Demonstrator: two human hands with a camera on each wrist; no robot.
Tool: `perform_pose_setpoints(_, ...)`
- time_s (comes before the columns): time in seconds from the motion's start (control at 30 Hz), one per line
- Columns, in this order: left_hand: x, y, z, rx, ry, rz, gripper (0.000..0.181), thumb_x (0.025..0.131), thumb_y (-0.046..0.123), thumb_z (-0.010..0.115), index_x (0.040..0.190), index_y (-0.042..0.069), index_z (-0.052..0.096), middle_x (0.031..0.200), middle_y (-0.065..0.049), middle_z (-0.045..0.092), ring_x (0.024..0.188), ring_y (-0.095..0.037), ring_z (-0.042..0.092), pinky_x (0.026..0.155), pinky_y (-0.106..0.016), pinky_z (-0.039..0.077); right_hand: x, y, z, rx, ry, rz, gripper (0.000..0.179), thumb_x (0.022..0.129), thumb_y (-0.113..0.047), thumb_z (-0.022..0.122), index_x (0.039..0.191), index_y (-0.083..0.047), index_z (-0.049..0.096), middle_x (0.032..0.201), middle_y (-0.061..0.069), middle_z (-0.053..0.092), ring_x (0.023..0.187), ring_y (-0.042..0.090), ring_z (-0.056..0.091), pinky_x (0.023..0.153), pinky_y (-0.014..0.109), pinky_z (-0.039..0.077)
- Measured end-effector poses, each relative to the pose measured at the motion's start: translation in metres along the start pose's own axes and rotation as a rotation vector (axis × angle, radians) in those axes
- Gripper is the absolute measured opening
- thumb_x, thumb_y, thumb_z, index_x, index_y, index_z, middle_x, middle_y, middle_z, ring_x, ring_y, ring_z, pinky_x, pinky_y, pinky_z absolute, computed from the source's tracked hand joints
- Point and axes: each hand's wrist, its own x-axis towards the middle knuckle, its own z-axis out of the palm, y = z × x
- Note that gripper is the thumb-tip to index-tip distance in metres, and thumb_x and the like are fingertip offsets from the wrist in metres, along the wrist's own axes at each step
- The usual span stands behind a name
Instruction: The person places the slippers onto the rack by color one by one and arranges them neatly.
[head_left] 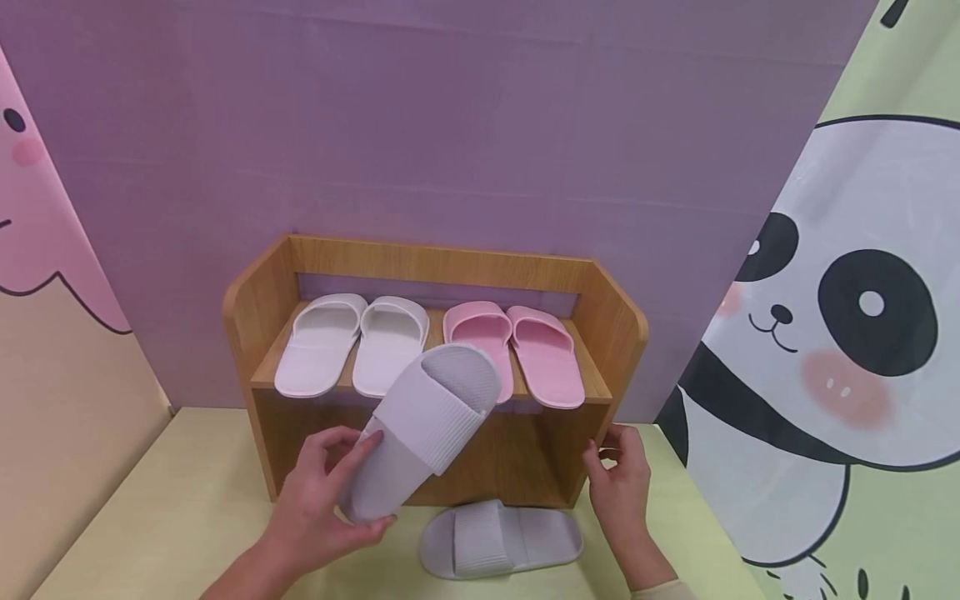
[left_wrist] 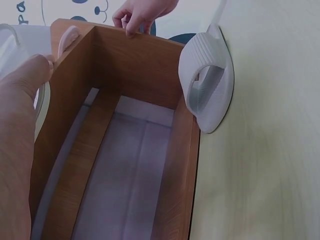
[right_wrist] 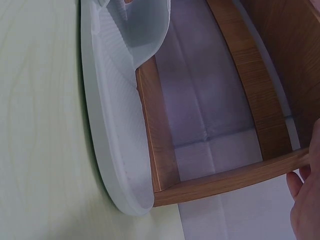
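My left hand (head_left: 318,504) grips a light grey slipper (head_left: 408,450) by its heel end, thumb on the footbed. The slipper is raised and tilted in front of the wooden shoe rack (head_left: 442,265), its toe end overlapping a pink slipper. At the rack's right side panel (right_wrist: 235,177), my right hand (head_left: 624,492) pinches the front edge between thumb and fingers. The other grey slipper (head_left: 547,536) lies sideways on the table before the rack, sole down. It stands close against the bottom board in the right wrist view.
Two white slippers (head_left: 318,354) sit on the left of the upper shelf, with two pink slippers (head_left: 551,358) on the right. Below is the rack's lower compartment (left_wrist: 135,145). A purple backdrop (head_left: 450,125) hangs behind; a panda-print sheet (head_left: 885,308) is at right.
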Motion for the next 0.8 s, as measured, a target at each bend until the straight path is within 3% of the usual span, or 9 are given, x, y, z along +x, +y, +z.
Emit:
perform_pose_setpoints(0.23,0.000,0.004,0.006,-0.013,-0.031,0.054,0.092,0.075,0.048,0.097,0.152,0.010,0.065,0.138,-0.020,0.055,0.104,-0.026,0.068,0.079,-0.034,0.066,0.000,0.000,0.001,0.018,0.005,-0.019,0.027,0.093,0.014,0.072,0.117,0.004,0.063,0.111,0.011,0.068,0.095,0.007,0.064,0.078,0.012,0.054)
perform_pose_setpoints(0.4,-0.002,0.007,0.009,-0.019,-0.079,0.057,0.110,0.057,0.040,0.107,0.154,0.012,0.063,0.140,-0.018,0.054,0.104,-0.024,0.068,0.078,-0.034,0.066,0.000,0.001,0.000,0.017,0.000,-0.019,0.028,0.093,0.014,0.072,0.117,0.004,0.063,0.111,0.011,0.068,0.096,0.010,0.064,0.079,0.015,0.056)
perform_pose_setpoints(0.8,-0.007,0.015,0.016,-0.042,-0.207,0.040,0.113,0.059,0.038,0.109,0.158,0.018,0.060,0.144,-0.012,0.051,0.110,-0.019,0.063,0.083,-0.032,0.066,0.000,0.000,0.001,0.023,0.000,-0.008,0.028,0.093,0.014,0.072,0.117,0.004,0.062,0.113,0.012,0.068,0.096,0.006,0.063,0.079,0.013,0.055)
